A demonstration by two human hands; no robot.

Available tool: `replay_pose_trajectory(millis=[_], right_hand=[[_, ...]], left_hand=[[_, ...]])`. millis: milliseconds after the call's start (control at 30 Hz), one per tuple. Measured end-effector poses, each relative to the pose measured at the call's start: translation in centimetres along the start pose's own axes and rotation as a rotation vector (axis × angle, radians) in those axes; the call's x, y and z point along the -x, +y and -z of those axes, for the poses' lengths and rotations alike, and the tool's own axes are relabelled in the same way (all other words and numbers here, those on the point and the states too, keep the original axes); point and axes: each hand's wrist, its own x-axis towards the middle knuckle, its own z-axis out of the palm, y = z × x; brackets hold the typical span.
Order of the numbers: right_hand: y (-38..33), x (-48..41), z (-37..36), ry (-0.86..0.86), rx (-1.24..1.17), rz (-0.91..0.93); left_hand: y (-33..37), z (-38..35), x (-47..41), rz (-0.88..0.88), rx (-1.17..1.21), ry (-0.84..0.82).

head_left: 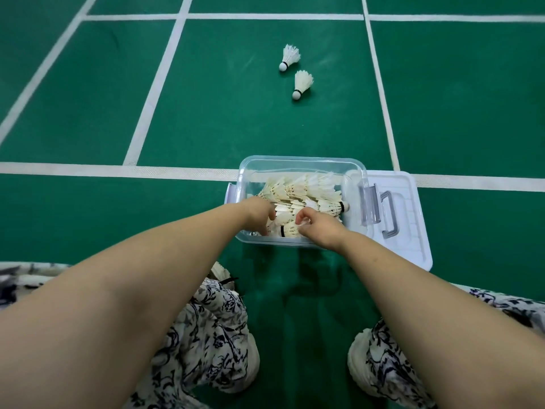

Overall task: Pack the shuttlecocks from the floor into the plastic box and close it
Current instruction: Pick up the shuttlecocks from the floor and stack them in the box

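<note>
A clear plastic box (300, 162) stands open on the green court floor, holding several white feather shuttlecocks (309, 190). Both my hands reach into its near end. My left hand (258, 212) has its fingers down among the shuttlecocks at the near left corner. My right hand (317, 228) is curled over a shuttlecock with a black band (290, 230) near the front wall. The box's lid (413, 219), with a grey handle, lies flat on the floor just right of the box. Two more shuttlecocks lie on the floor beyond the box, one (290, 56) farther, one (303, 83) nearer.
White court lines (118, 170) cross the green floor in front of and beside the box. My knees in patterned black-and-white trousers (212, 329) and white shoes (361, 358) flank a strip of floor below the box.
</note>
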Motion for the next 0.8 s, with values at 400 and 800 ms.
replay_pose_trajectory(millis=[400, 800], right_hand=[[-0.3, 2.5, 3.1, 0.392, -0.17, -0.002], [-2.8, -0.6, 6.6, 0.492, -0.188, 0.059]], left_hand=[[1.2, 2.7, 0.8, -0.097, 0.095, 0.229], [2.2, 7.0, -0.7, -0.085, 0.203, 0.579]])
